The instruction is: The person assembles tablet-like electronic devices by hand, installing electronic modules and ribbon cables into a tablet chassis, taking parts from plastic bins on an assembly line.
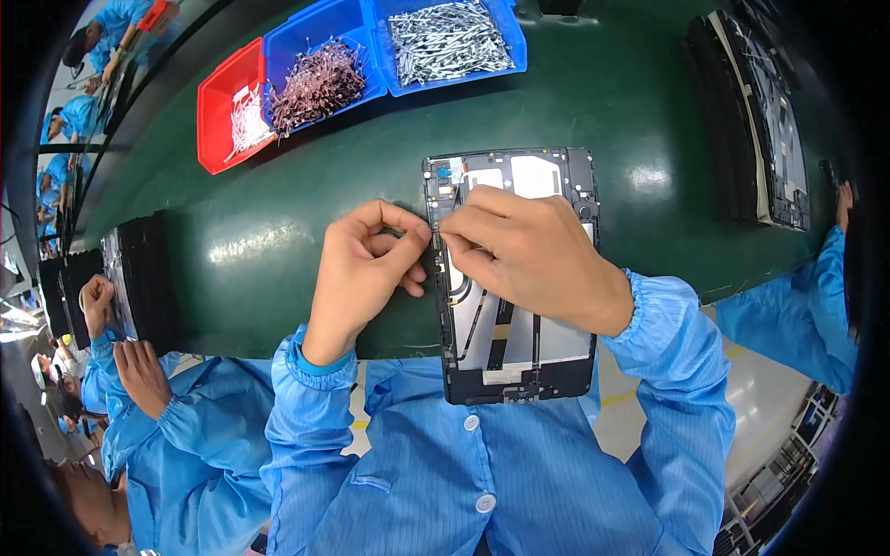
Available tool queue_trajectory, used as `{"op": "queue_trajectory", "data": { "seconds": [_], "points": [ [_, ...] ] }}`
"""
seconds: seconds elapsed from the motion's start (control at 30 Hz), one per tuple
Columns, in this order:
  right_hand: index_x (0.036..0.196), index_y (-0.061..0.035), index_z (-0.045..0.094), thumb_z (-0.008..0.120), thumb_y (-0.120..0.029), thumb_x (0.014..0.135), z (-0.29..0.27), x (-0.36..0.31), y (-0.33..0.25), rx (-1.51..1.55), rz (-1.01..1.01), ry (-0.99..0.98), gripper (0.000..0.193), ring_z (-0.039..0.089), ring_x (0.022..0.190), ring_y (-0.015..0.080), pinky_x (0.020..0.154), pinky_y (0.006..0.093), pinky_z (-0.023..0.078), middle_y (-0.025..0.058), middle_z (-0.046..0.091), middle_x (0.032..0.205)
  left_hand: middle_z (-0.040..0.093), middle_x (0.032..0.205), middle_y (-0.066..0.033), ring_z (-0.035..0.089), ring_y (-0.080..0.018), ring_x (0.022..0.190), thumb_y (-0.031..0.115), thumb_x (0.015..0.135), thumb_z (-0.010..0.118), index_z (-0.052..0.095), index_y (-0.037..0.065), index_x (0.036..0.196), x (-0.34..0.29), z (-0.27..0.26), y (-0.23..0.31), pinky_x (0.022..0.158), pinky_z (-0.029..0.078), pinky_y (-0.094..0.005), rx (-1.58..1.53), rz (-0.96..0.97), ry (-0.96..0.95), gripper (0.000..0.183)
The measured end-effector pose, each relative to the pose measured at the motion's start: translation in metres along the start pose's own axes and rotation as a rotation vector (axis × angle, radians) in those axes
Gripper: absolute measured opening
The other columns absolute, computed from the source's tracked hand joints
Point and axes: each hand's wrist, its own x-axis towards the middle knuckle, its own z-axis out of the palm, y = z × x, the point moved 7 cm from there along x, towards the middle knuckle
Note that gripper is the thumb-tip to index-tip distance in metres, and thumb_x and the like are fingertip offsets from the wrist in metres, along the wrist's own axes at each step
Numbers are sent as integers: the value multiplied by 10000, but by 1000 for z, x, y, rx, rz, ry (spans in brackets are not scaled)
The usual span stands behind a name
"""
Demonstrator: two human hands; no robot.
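Observation:
An opened tablet housing, black-framed with silver-grey inner plates, lies upright in front of me. Its lower end reaches over the table's near edge. My left hand is beside its left edge, thumb and index finger pinched together. My right hand reaches across the housing, its fingertips pinched at that same edge, close to the left fingertips. Whatever the two pinches hold is too small to make out. The right hand hides the middle of the housing.
On the green table, a red bin holds white strips. One blue bin holds pinkish-brown parts, another blue bin silver-and-black strips. Housings are stacked far right; black trays stand left. Co-workers sit at both sides.

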Motion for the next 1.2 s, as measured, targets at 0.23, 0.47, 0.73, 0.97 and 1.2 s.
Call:
{"op": "queue_trajectory", "data": {
  "seconds": [0.23,0.47,0.73,0.97,1.2],
  "points": [
    [887,-48,675,703,-63,793,2,1,0,27,-2,11,100,612,609,235,526,341,501,62,592,771,644,687,-61,624,-91,568,86,921,673,599,-38,914,-1,-1,-2,476,506,-219,-1,13,11,145],
    [878,-39,667,703,-30,776,1,1,-1,33,-3,9,108,622,604,221,533,327,507,68,602,775,649,686,-74,627,-94,575,70,913,670,580,-38,906,-3,1,-4,475,509,-218,-11,48,37,140],
    [801,-21,632,703,-41,744,-6,-3,5,66,111,74,93,608,575,207,526,328,497,80,587,722,653,729,-76,649,-100,601,54,896,674,585,-33,915,1,1,-6,475,520,-227,-45,50,-15,126],
    [763,-9,622,697,-68,726,-11,8,0,53,119,33,102,595,565,229,515,346,473,91,570,666,624,857,-60,635,-102,583,22,881,663,566,-4,916,8,1,6,452,502,-226,-8,69,-82,106],
    [787,-10,695,653,-116,765,-56,64,13,7,198,73,117,677,696,315,634,408,526,166,667,722,632,811,-70,657,-122,561,66,799,673,587,-20,903,13,1,3,410,485,-242,116,69,-121,160]
  ]
}}
